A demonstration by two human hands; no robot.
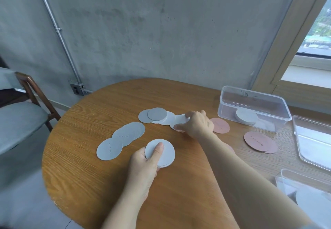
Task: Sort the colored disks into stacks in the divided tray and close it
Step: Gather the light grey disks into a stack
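On the wooden table (89, 166), the left hand (143, 162) clasped stacked white disks (166, 154) while the right hand (198, 124) pinched another white disk (180, 119).

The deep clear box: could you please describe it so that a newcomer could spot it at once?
Start at the wooden table and go to its far right side, by the window. The box stands there open, with a stack of white disks inside. Unlike the flat clear lid lying beside it, nearer the camera, it has tall walls.
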